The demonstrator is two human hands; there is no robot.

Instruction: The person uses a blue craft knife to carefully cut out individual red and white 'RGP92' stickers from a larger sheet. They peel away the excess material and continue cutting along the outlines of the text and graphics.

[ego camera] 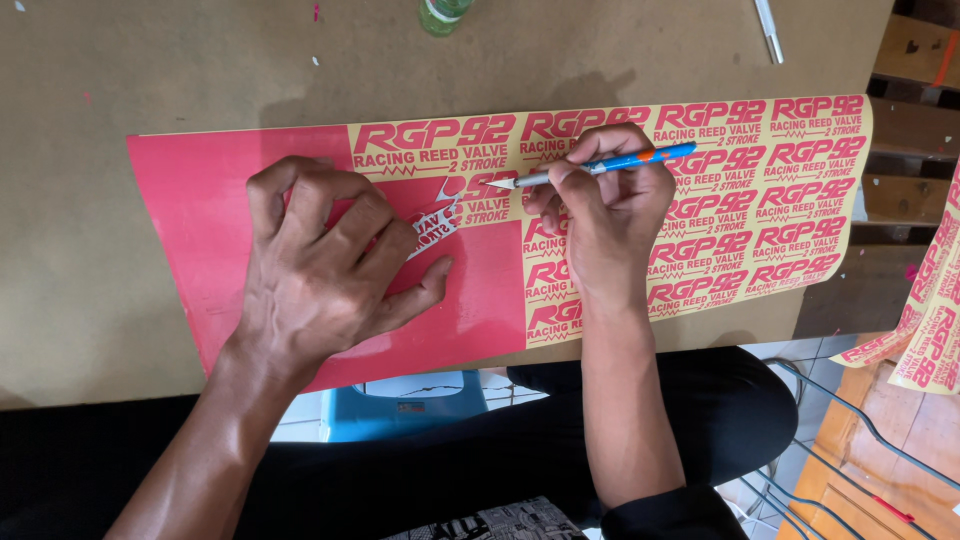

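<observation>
A red sticker sheet [200, 200] lies flat across the brown counter [80, 90], its left part bare glossy red where the cream backing layer has come away, its right part covered in rows of cream labels with red lettering. The left hand [320, 265] rests on the bare red area, palm down, wrist bent and forearm coming up from the near left; its fingers [300, 205] are curled and pressed together on a loose peeled strip [438, 222] that curls up white-side-out just beside them, while the thumb stretches out flat to the right along the sheet. To the right, the right hand [605, 215] comes in from the near edge with the forearm almost upright in the view, and its fingers pinch a blue craft knife [610, 163] with an orange band, held low and nearly level, the blade tip [500, 183] pointing left at the edge where the peeled area meets the remaining labels. The tip sits near the left fingers, so I would judge a slip of the blade leftward could nick them, or cut through a label that is meant to stay whole; too hard a pull on the strip could tear it. Further off, a green bottle [440, 14] stands at the far edge, a white pen-like tool [768, 28] lies far right, and more sticker sheets [925, 320] hang at the right.
</observation>
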